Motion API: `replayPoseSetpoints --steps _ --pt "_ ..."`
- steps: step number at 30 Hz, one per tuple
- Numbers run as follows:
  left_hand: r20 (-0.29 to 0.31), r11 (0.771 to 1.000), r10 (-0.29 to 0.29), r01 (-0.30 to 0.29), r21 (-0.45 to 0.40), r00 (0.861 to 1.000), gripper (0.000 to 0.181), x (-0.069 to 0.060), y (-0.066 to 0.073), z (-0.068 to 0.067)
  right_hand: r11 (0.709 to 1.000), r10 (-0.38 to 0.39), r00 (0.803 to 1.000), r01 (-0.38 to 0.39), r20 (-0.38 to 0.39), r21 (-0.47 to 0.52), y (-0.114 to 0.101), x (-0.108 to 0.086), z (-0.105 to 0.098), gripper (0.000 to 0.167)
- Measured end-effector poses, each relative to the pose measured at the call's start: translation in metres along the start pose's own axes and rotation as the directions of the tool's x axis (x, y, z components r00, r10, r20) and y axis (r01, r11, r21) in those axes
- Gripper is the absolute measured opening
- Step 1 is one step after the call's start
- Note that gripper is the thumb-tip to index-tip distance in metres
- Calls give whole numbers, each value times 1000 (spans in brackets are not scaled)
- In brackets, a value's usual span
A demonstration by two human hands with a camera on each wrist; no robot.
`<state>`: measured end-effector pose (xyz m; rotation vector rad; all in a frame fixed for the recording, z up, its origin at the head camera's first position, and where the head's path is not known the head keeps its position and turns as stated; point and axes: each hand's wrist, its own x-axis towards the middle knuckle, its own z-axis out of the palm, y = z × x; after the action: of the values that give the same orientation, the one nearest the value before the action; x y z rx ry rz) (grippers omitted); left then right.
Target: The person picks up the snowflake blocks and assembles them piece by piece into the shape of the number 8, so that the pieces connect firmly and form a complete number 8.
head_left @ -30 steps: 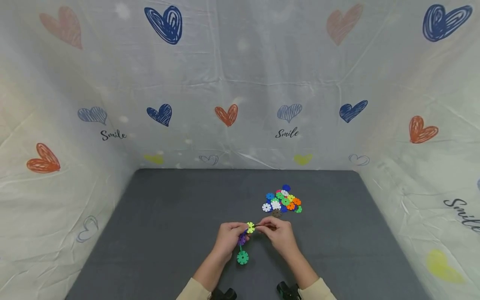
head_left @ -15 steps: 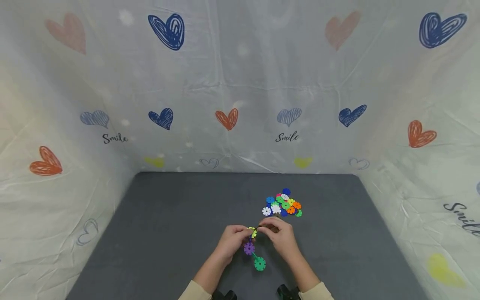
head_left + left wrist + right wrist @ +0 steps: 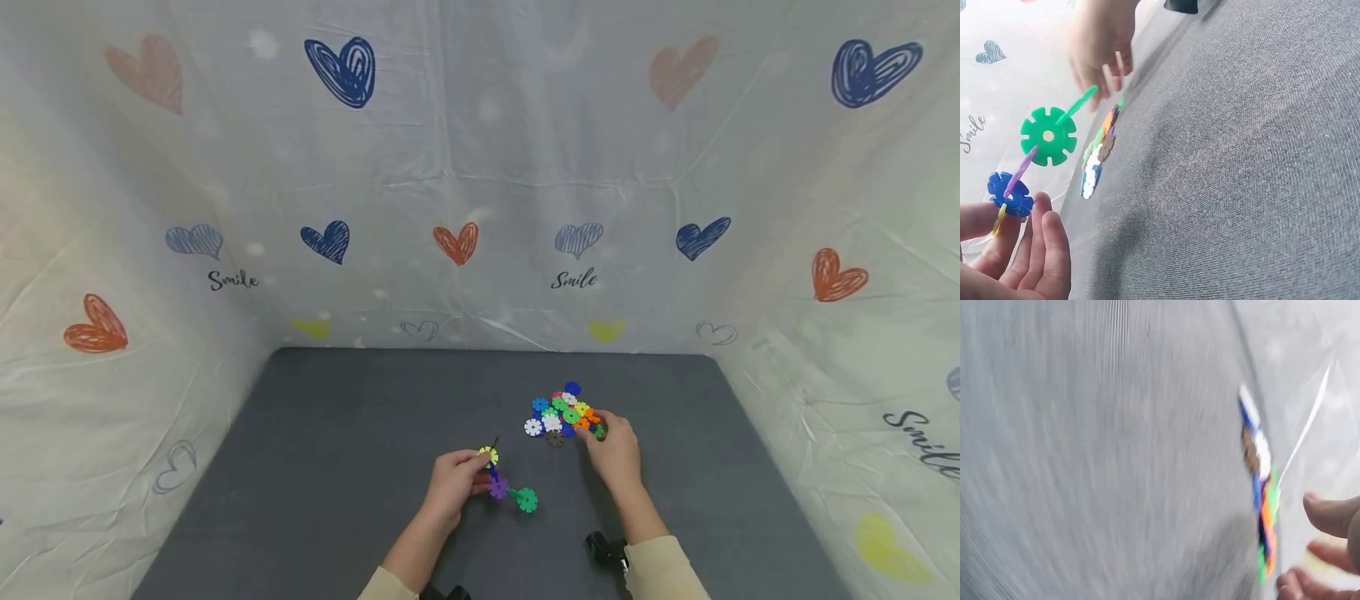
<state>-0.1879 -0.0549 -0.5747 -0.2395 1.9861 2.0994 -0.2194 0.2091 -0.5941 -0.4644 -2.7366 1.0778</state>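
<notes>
My left hand (image 3: 453, 483) pinches a yellow notched plastic disc (image 3: 489, 456) between thumb and fingers. Linked to it is a chain of slotted discs: a blue disc (image 3: 1010, 194), a purple disc (image 3: 498, 487) and a green disc (image 3: 527, 500), with another green piece (image 3: 1079, 105) seen edge-on between. A thin dark piece (image 3: 495, 442) sticks up from the yellow disc. At the right side of a loose pile of discs (image 3: 572, 414), my right hand (image 3: 617, 450) hovers with thumb and fingers apart. In the right wrist view nothing shows between those fingers.
The pile mixes white, blue, green, orange, yellow and other coloured discs, with a brown disc (image 3: 555, 438) at its near edge. A dark grey tabletop (image 3: 360, 433) lies underneath. Pale cloth with printed hearts (image 3: 510, 183) hangs behind and at both sides.
My right hand has left the yellow disc and moved right to the pile. The left hand keeps hold of the chain, whose green end has swung right and up.
</notes>
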Motion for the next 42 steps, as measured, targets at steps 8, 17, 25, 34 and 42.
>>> replayPoseSetpoints --steps 8,17,25,34,42 --pt "14 1000 5 -5 16 1000 27 4 -2 0 995 57 997 -53 47 -82 14 12 5 59" --pt "20 1000 -6 6 7 1000 26 4 -2 -3 994 83 996 -81 29 -78 12 13 3 42" --pt "17 1000 -3 3 2 1000 27 3 -3 -3 995 96 995 -96 -11 -29 14 12 3 36" --pt "24 1000 -9 9 2 1000 25 3 -3 -1 991 130 992 -130 6 -12 21 10 -4 29" --pt "12 1000 16 -16 6 1000 28 1 -1 -2 986 153 988 -151 -19 75 15 0 -18 27"
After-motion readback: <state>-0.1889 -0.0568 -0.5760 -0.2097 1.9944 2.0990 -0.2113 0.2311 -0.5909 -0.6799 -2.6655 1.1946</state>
